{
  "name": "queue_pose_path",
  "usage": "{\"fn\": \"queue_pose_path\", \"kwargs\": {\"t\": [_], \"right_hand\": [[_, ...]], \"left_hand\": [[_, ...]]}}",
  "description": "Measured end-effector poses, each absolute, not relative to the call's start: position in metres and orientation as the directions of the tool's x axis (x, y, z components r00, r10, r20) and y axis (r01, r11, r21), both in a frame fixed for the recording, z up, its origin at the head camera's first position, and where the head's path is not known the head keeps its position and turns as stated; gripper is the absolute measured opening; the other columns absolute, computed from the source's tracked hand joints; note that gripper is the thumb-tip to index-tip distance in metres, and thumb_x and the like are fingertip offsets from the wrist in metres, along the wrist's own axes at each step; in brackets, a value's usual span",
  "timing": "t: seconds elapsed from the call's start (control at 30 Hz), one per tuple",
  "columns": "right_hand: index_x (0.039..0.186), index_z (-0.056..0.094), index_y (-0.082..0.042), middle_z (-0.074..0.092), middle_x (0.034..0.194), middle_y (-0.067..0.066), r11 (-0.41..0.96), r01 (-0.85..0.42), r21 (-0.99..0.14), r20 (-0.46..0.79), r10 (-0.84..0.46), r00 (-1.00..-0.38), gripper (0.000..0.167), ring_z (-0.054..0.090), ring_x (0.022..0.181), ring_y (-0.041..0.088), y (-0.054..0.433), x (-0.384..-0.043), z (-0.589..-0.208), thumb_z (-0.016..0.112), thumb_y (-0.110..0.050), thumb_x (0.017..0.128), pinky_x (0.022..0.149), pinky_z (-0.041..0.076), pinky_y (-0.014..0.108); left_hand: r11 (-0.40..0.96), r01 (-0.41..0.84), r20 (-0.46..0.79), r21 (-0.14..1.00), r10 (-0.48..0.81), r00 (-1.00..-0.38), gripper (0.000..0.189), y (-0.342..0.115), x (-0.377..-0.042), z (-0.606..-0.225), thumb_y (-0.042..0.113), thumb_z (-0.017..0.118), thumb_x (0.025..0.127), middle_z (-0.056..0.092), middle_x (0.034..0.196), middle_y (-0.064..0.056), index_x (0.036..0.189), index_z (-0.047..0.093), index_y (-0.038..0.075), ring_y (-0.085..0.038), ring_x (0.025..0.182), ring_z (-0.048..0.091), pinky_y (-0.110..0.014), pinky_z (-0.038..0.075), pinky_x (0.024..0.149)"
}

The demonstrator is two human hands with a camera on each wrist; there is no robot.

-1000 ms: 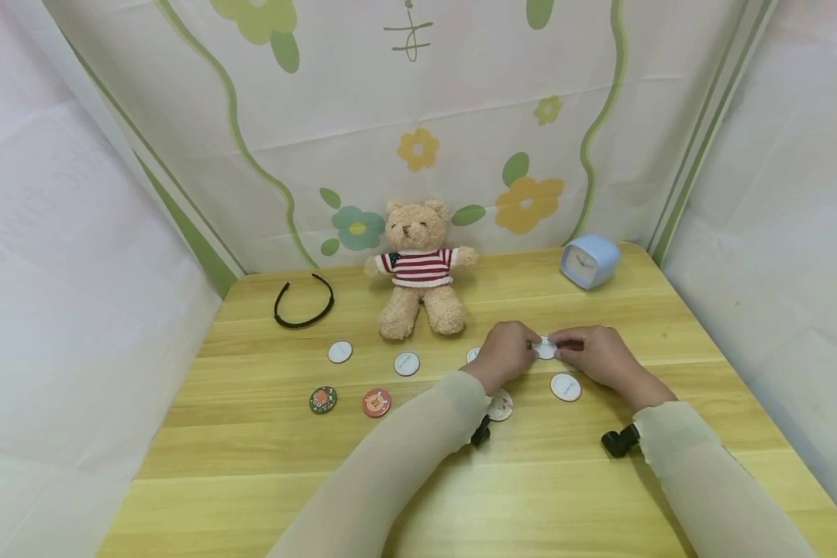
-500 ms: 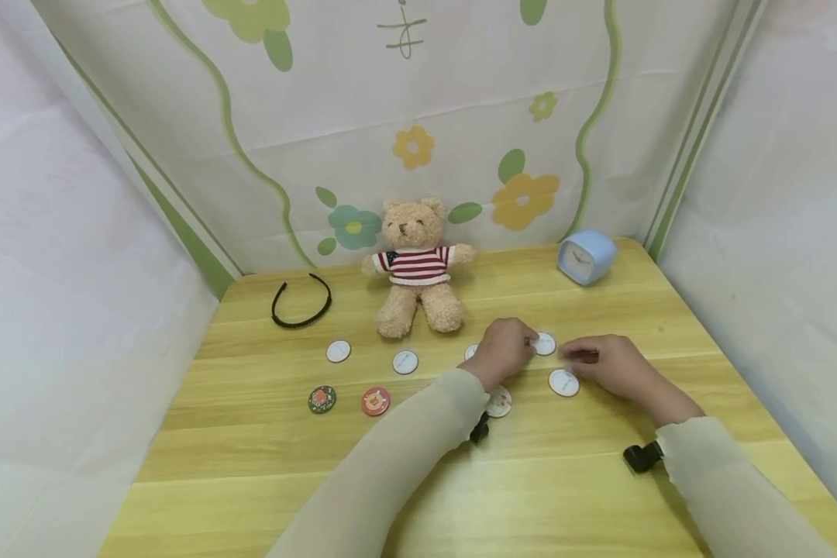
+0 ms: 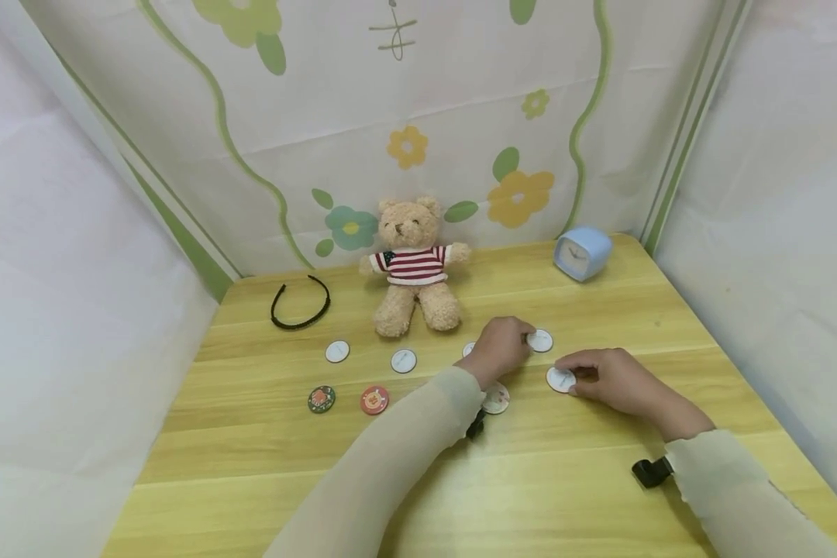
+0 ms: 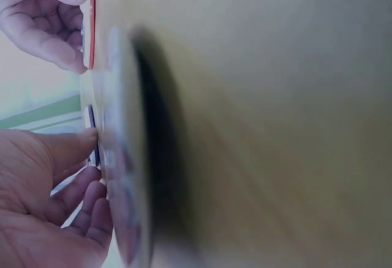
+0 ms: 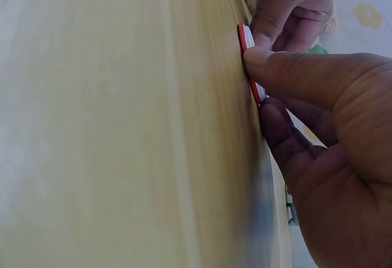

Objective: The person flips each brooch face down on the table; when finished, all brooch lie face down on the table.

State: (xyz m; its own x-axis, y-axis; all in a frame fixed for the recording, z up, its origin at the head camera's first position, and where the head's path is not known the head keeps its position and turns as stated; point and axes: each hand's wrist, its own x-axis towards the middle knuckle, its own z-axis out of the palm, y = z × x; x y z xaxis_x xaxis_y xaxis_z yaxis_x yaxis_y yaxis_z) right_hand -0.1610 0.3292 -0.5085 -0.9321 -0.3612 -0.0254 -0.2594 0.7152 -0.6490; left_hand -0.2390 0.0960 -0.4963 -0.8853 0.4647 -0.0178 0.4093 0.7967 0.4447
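Two round badges lie white side up on the right of the table in the head view, one behind the other. My left hand [image 3: 497,350] holds the far badge [image 3: 541,341] by its left edge, with thumb and fingers at a dark rim [image 4: 92,116] in the left wrist view. The near badge [image 3: 559,379] is pinched at its right edge between the thumb and fingers of my right hand [image 3: 621,381]. Its red rim [image 5: 242,38] shows in the right wrist view. A patterned badge [image 3: 497,399] lies partly hidden beside my left sleeve.
More white-side-up badges lie to the left, including one [image 3: 337,352] and another [image 3: 403,361]. Nearer are a green badge [image 3: 322,399] and a red badge [image 3: 374,400]. A teddy bear [image 3: 411,267], black headband [image 3: 301,323] and blue clock [image 3: 583,253] stand or lie at the back.
My right hand has let go of the far badge, moved back toward me and taken hold of the near one. The left hand has stayed at the far badge.
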Motion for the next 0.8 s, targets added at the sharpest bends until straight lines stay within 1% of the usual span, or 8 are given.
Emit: {"fn": "queue_pose_path", "kwargs": {"t": [0.13,0.33,0.4,0.5,0.63,0.7,0.77,0.8], "right_hand": [[0.130,0.080,-0.019,0.080,0.127,0.002,0.717,-0.252,-0.650,-0.029,-0.355,-0.934,0.037,0.074,0.117,0.020,0.329,-0.160,-0.510,0.087,-0.014,0.094,0.093,0.060,0.027],[0.131,0.081,-0.018,0.081,0.124,0.003,0.711,-0.275,-0.647,-0.007,-0.367,-0.930,0.039,0.075,0.112,0.016,0.330,-0.162,-0.509,0.089,-0.018,0.093,0.089,0.060,0.023],[0.131,0.080,-0.018,0.081,0.124,0.003,0.708,-0.283,-0.647,-0.005,-0.375,-0.927,0.039,0.075,0.111,0.015,0.330,-0.163,-0.509,0.089,-0.018,0.093,0.088,0.060,0.023],[0.131,0.080,-0.019,0.081,0.123,-0.001,0.717,-0.281,-0.639,-0.008,-0.371,-0.929,0.039,0.075,0.110,0.014,0.331,-0.164,-0.509,0.089,-0.017,0.093,0.089,0.060,0.023],[0.131,0.080,-0.019,0.081,0.122,-0.001,0.715,-0.280,-0.640,-0.009,-0.372,-0.928,0.038,0.076,0.110,0.016,0.333,-0.165,-0.510,0.088,-0.017,0.094,0.089,0.060,0.024],[0.130,0.080,-0.019,0.081,0.123,0.000,0.711,-0.273,-0.648,-0.012,-0.368,-0.930,0.037,0.076,0.110,0.016,0.333,-0.164,-0.511,0.088,-0.018,0.094,0.089,0.060,0.023],[0.130,0.080,-0.021,0.081,0.123,0.000,0.709,-0.270,-0.651,-0.013,-0.367,-0.930,0.036,0.076,0.110,0.015,0.334,-0.164,-0.514,0.088,-0.020,0.094,0.088,0.060,0.024],[0.130,0.081,-0.021,0.081,0.123,0.000,0.709,-0.270,-0.651,-0.013,-0.366,-0.931,0.036,0.075,0.109,0.015,0.333,-0.164,-0.515,0.088,-0.019,0.094,0.088,0.060,0.023]], "left_hand": [[0.783,0.417,-0.018,0.462,0.478,-0.878,0.038,0.095,-0.235,-0.496,0.013,0.077,0.102,0.076,0.139,0.006,0.139,0.077,0.020,-0.012,0.134,0.068,-0.028,0.054,0.113],[0.794,0.427,-0.025,0.432,0.484,-0.875,0.039,0.094,-0.220,-0.488,0.010,0.069,0.103,0.076,0.137,0.004,0.140,0.075,0.017,-0.015,0.131,0.069,-0.028,0.055,0.112],[0.792,0.420,-0.046,0.443,0.488,-0.872,0.038,0.093,-0.213,-0.484,0.011,0.070,0.103,0.077,0.135,0.005,0.140,0.075,0.019,-0.013,0.129,0.070,-0.027,0.056,0.109],[0.778,0.413,-0.076,0.473,0.503,-0.861,0.037,0.094,-0.201,-0.482,0.013,0.074,0.102,0.078,0.130,0.006,0.138,0.076,0.020,-0.008,0.118,0.071,-0.024,0.057,0.101],[0.755,0.466,-0.073,0.461,0.555,-0.828,0.026,0.097,-0.188,-0.483,0.020,0.081,0.099,0.080,0.115,0.009,0.125,0.079,0.020,-0.005,0.098,0.068,-0.020,0.055,0.086],[0.747,0.496,-0.062,0.442,0.578,-0.814,0.019,0.100,-0.184,-0.484,0.022,0.083,0.097,0.079,0.107,0.011,0.116,0.080,0.020,-0.003,0.092,0.065,-0.018,0.052,0.081],[0.733,0.513,-0.052,0.447,0.594,-0.803,0.012,0.102,-0.181,-0.487,0.019,0.083,0.097,0.076,0.098,0.013,0.108,0.080,0.021,-0.005,0.085,0.062,-0.017,0.049,0.077],[0.731,0.515,-0.049,0.448,0.596,-0.802,0.012,0.102,-0.180,-0.489,0.017,0.082,0.096,0.075,0.098,0.015,0.108,0.080,0.021,-0.003,0.085,0.061,-0.016,0.048,0.078]]}}
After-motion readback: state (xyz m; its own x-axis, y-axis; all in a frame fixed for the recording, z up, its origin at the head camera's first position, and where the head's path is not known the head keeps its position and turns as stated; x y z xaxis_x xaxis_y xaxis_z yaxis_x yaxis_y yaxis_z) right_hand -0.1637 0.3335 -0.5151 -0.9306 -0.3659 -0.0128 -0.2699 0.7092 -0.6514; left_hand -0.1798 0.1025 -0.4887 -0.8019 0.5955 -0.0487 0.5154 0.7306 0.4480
